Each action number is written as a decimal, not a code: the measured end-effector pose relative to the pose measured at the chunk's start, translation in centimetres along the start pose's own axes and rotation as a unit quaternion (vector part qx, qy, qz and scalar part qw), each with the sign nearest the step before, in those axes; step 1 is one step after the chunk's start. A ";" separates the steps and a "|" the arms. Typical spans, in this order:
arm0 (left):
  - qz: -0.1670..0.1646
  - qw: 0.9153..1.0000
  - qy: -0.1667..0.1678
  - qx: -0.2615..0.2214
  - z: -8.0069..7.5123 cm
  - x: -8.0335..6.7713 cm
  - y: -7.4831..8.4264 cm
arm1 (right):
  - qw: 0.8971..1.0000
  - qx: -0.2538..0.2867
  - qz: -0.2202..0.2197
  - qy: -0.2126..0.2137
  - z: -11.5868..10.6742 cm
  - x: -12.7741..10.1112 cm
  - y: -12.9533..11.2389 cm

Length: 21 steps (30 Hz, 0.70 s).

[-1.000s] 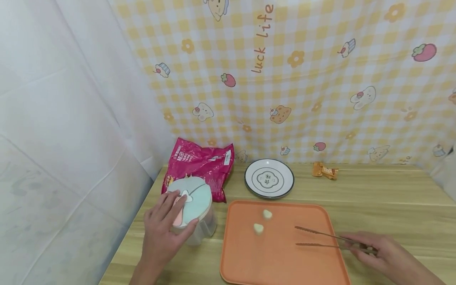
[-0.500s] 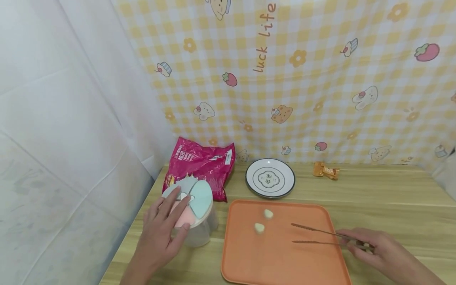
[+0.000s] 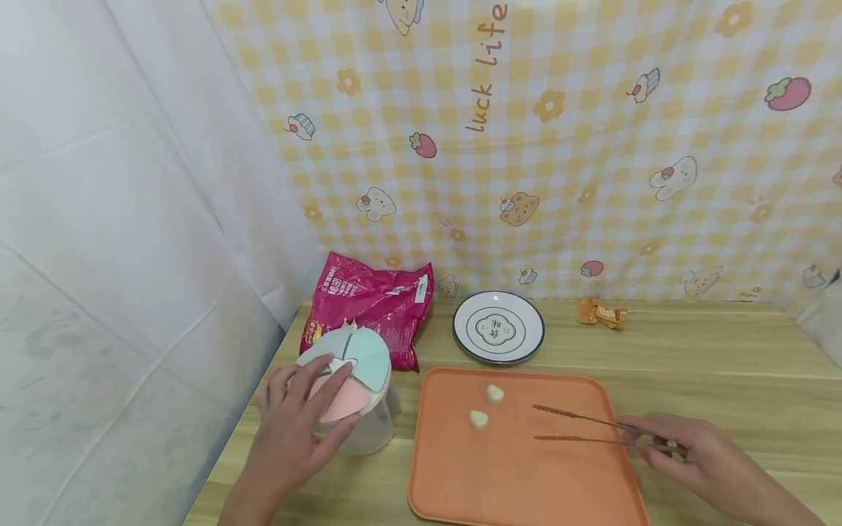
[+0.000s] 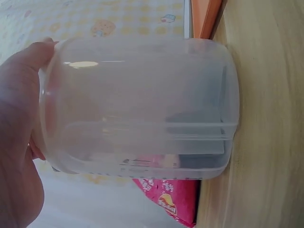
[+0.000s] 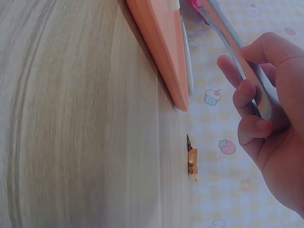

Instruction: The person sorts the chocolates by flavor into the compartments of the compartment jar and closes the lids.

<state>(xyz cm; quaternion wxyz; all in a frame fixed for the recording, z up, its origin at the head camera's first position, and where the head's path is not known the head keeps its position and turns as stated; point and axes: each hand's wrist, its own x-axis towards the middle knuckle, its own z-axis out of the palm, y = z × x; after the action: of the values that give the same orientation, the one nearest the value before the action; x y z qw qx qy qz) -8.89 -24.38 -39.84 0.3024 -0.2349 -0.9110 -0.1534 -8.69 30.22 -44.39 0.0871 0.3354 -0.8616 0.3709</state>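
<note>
In the head view my left hand point(image 3: 292, 427) lies over the round lid point(image 3: 368, 358) of a clear plastic container point(image 3: 371, 435), fingers bent onto its top and thumb at the rim. The lid has pink, teal and grey-blue sections with a white piece in the centre. The left wrist view shows the container point(image 4: 142, 104) see-through, with a dark shape inside near its base. My right hand point(image 3: 684, 449) holds metal tongs point(image 3: 585, 420) by the handle end, arms spread over the orange tray point(image 3: 513, 482). Two small cream-coloured pieces point(image 3: 479, 419) lie on the tray.
Behind the container lies a magenta snack bag point(image 3: 375, 292). A white plate point(image 3: 498, 326) with a dark rim stands behind the tray. Orange-wrapped sweets point(image 3: 602, 313) lie at the back right. A checked cloth point(image 3: 566, 153) hangs along the table's far edge.
The lid's coloured sections have turned counterclockwise under my left hand, showing more pink. My right hand has shifted the tongs slightly up and to the left over the tray.
</note>
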 end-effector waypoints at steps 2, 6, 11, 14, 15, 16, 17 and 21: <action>0.008 1.000 0.017 -0.010 0.2 0.2 -0.3 | 1.000 0.001 -0.006 0.004 0.1 0.2 -0.1; 0.019 0.999 0.017 -0.044 0.3 0.5 -0.9 | 1.000 0.010 -0.010 0.006 0.4 0.6 -0.2; 0.028 0.999 0.014 -0.039 0.1 0.9 -1.2 | 1.000 0.010 -0.012 0.008 0.8 1.2 -0.4; 0.033 0.999 0.019 -0.031 0.1 1.1 -1.2 | 1.000 0.011 -0.017 0.012 1.1 1.6 -0.4; 0.032 0.999 0.017 -0.029 0.2 1.1 -1.1 | 1.000 0.011 -0.016 0.014 1.2 1.7 -0.4; 0.031 0.999 0.015 -0.029 0.2 1.2 -1.1 | 1.000 0.010 -0.017 0.014 1.3 1.8 -0.4; 0.028 0.999 0.009 -0.027 0.1 1.1 -1.0 | 1.000 0.011 -0.017 0.014 1.5 2.0 -0.3; 0.012 0.999 -0.033 -0.024 -0.3 1.1 -0.8 | 1.000 0.024 -0.006 0.007 1.9 2.5 -0.2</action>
<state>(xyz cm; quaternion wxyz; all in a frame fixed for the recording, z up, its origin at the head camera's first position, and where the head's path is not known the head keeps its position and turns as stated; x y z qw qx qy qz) -9.95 -24.80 -38.99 0.2679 -0.2577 -0.9138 -0.1634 -10.23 27.50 -44.63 0.0876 0.3399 -0.8498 0.3932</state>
